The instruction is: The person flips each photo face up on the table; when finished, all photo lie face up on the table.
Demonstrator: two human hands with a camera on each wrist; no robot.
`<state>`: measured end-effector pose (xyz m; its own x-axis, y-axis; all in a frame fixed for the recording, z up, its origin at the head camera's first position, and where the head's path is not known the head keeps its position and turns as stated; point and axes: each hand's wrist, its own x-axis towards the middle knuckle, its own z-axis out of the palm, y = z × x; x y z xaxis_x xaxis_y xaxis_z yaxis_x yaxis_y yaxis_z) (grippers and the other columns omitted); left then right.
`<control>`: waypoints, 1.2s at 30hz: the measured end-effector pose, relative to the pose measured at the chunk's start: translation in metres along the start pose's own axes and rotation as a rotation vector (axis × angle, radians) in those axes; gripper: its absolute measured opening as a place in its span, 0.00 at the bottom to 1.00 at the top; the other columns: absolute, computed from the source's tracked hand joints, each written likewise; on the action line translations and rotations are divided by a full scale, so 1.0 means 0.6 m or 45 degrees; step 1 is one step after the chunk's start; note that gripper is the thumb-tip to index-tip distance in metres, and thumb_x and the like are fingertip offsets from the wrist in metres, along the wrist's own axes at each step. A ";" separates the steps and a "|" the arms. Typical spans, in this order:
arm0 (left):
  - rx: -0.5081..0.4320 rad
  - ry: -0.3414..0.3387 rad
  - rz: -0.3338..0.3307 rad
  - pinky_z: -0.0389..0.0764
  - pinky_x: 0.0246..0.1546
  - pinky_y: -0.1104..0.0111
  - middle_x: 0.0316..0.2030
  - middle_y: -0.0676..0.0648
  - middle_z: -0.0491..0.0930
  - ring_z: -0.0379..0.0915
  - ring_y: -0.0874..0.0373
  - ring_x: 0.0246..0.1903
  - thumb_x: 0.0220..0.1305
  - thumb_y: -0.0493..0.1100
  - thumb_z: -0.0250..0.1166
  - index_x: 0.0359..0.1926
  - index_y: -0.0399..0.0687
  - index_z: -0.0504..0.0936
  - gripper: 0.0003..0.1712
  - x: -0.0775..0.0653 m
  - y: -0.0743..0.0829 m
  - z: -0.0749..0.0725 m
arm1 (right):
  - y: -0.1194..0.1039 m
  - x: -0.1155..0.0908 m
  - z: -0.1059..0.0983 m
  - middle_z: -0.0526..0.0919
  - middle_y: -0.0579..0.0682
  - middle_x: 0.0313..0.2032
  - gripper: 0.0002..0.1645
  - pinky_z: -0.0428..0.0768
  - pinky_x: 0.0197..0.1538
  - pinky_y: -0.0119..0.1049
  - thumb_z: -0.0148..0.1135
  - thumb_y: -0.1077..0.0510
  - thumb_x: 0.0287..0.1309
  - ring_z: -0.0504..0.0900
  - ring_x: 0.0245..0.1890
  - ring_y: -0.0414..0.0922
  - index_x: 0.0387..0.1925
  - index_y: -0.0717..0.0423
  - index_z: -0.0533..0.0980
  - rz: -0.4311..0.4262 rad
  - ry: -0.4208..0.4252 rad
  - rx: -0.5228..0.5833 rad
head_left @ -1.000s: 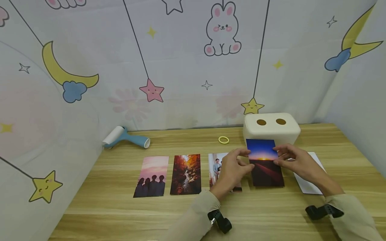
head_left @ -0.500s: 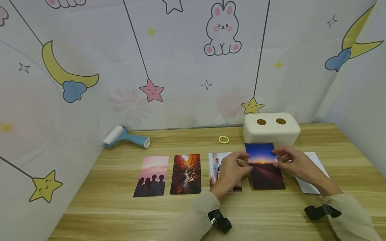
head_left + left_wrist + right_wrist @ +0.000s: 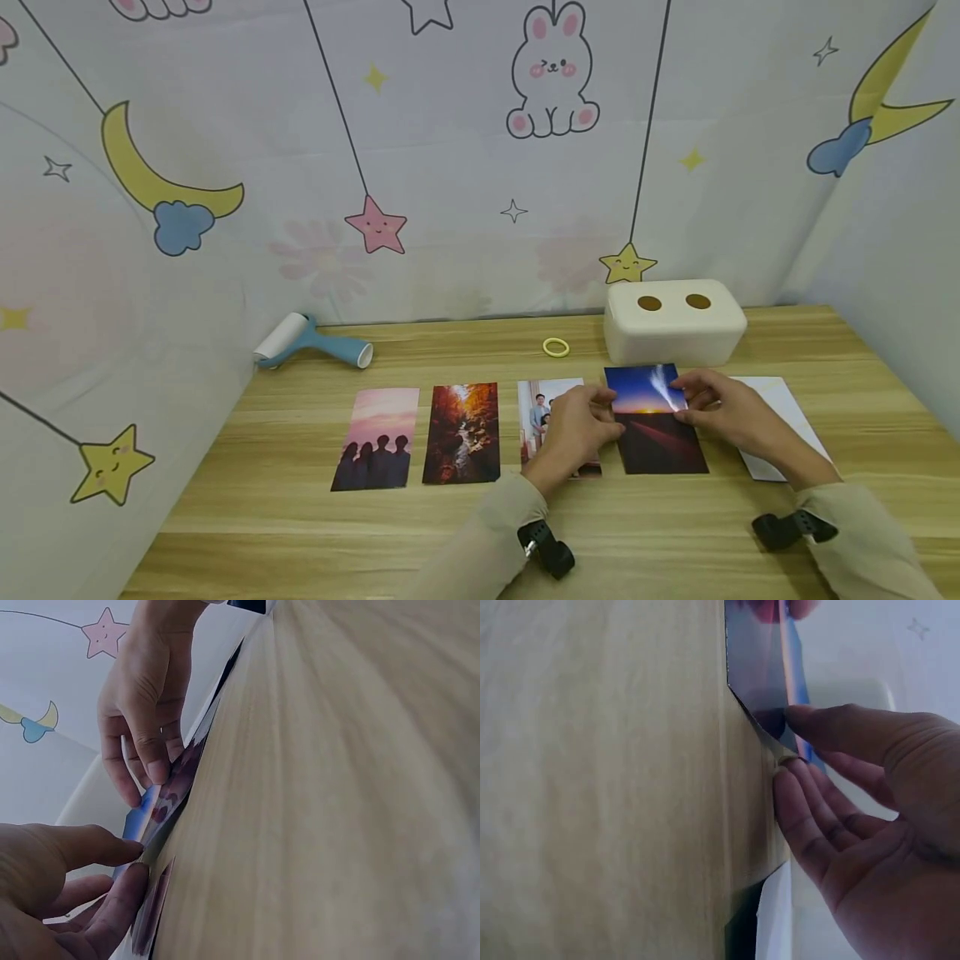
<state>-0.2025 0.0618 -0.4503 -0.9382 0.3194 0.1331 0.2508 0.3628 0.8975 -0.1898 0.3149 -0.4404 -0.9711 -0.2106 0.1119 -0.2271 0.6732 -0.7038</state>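
A sunset photo print (image 3: 660, 446), with blue sky over a dark road, is held by both hands at the right of the table. My left hand (image 3: 576, 429) pinches its left edge and covers part of a family photo (image 3: 536, 408). At the opposite edge my right hand (image 3: 731, 410) pinches the print; in the right wrist view the thumb (image 3: 840, 724) lies on top and fingers reach under the edge. The print's near end looks to be at the tabletop. To the left lie an autumn stream photo (image 3: 462, 433) and a pink-sky silhouette photo (image 3: 378, 437).
A white card (image 3: 780, 408) lies partly under the right forearm. Behind the print stands a white box (image 3: 675, 333) with two round holes. A yellow ring (image 3: 556, 347) and a blue-handled lint roller (image 3: 311, 340) lie toward the back, before a patterned cloth.
The sunset print has come down and nearer to me, slightly leftward, away from the box front. Glare now shows on its sky. The right hand has shifted left; both hands keep their grip.
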 end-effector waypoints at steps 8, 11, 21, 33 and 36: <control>0.082 0.004 0.019 0.77 0.32 0.78 0.31 0.47 0.87 0.81 0.71 0.26 0.49 0.26 0.80 0.51 0.34 0.89 0.24 0.001 -0.003 0.002 | -0.002 0.001 0.001 0.86 0.56 0.45 0.23 0.81 0.40 0.35 0.76 0.62 0.63 0.84 0.41 0.49 0.56 0.69 0.80 0.003 -0.016 -0.047; 0.129 0.007 0.052 0.77 0.36 0.78 0.30 0.47 0.87 0.80 0.71 0.26 0.49 0.27 0.81 0.50 0.34 0.89 0.24 0.003 -0.006 0.003 | -0.001 0.001 0.002 0.86 0.57 0.46 0.23 0.81 0.40 0.36 0.76 0.62 0.63 0.84 0.41 0.50 0.56 0.69 0.80 0.001 -0.017 -0.068; 0.383 0.047 0.226 0.75 0.47 0.75 0.24 0.53 0.82 0.78 0.61 0.38 0.47 0.33 0.82 0.48 0.35 0.90 0.24 0.004 -0.009 0.004 | -0.002 0.004 0.005 0.85 0.57 0.44 0.23 0.82 0.40 0.38 0.76 0.65 0.62 0.83 0.39 0.48 0.55 0.71 0.79 -0.060 -0.032 -0.128; 0.389 0.055 0.216 0.76 0.46 0.75 0.25 0.53 0.80 0.79 0.60 0.41 0.46 0.34 0.83 0.49 0.35 0.90 0.25 0.002 -0.010 0.007 | 0.003 0.003 0.008 0.83 0.57 0.44 0.23 0.82 0.40 0.39 0.75 0.66 0.63 0.81 0.39 0.47 0.55 0.73 0.79 -0.088 -0.050 -0.150; 0.383 0.055 0.209 0.77 0.48 0.74 0.28 0.52 0.80 0.79 0.59 0.43 0.45 0.33 0.83 0.49 0.34 0.90 0.26 0.000 -0.009 0.007 | 0.004 0.003 0.008 0.83 0.57 0.44 0.23 0.82 0.40 0.40 0.75 0.66 0.63 0.82 0.39 0.48 0.55 0.73 0.79 -0.088 -0.054 -0.151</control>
<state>-0.2027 0.0638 -0.4569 -0.8871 0.3597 0.2891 0.4524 0.5537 0.6991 -0.1915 0.3128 -0.4451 -0.9495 -0.2875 0.1257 -0.3029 0.7347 -0.6070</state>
